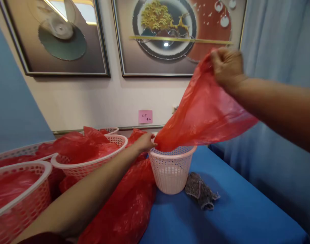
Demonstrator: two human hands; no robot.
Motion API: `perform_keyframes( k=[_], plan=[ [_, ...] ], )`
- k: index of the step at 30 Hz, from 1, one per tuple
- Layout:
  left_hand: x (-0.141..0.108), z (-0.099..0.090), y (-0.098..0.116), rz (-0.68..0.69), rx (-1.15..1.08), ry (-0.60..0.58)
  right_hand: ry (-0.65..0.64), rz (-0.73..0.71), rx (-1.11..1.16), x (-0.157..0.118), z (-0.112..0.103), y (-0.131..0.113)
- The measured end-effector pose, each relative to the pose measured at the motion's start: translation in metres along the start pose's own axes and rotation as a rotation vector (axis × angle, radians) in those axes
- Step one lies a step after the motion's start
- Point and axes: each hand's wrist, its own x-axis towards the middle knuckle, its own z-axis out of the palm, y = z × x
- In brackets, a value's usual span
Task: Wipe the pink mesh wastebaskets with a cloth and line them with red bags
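Note:
Up at the right, my right hand (pixel 227 67) is closed in a fist around the upper end of a red plastic bag (pixel 208 112). The bag hangs spread out and slants down to the left. Its lower corner is pinched in the fingers of my left hand (pixel 146 142), right at the rim of a pale pink perforated basket (pixel 171 173). The basket stands upright on the blue surface, and through its holes the lower part looks unlined. Beside its base lies a crumpled grey knitted cloth or glove (pixel 201 190); which one I cannot tell.
Several baskets with red bags in them crowd the left, among them a near basket (pixel 45 169) and a middle basket (pixel 124 141). Loose red plastic (pixel 129 200) lies under my left forearm. A blue curtain (pixel 276 112) hangs at the right; a pink note (pixel 145 116) is on the wall.

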Motion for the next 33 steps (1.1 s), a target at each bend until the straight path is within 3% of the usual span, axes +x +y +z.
perform_keyframes(
  k=[2,4,8,11,13,16,21,27,31,33],
  plan=[
    [-0.004,-0.003,-0.004,0.001,-0.006,0.017,0.076,-0.009,0.02,-0.007,0.042,-0.006],
    [-0.008,-0.009,0.0,0.02,-0.051,0.064,0.011,-0.022,0.07,-0.018,0.083,-0.018],
    [-0.019,-0.021,0.022,0.05,-0.204,0.12,-0.426,0.022,0.154,-0.054,0.145,-0.041],
    [-0.029,-0.028,0.038,0.0,-0.348,0.102,-0.705,0.044,0.151,-0.09,0.168,-0.048],
    [-0.035,-0.029,0.041,-0.102,-0.391,0.031,-0.809,0.04,0.129,-0.115,0.173,-0.05],
    [-0.044,-0.022,0.036,-0.215,-0.347,-0.036,-0.911,-0.004,0.11,-0.146,0.164,-0.054],
    [-0.057,-0.015,0.022,-0.204,-0.338,0.075,-0.956,-0.051,-0.036,-0.171,0.121,-0.056],
    [-0.078,-0.038,-0.001,-0.189,-0.312,0.239,-0.93,-0.153,-0.468,-0.186,0.064,-0.034],
    [-0.089,-0.056,-0.017,-0.231,-0.242,0.185,-0.866,-0.11,-0.396,-0.208,0.033,-0.016],
    [-0.087,-0.067,-0.013,-0.167,-0.173,0.226,-0.789,-0.019,-0.31,-0.215,0.025,-0.009]
  ],
)
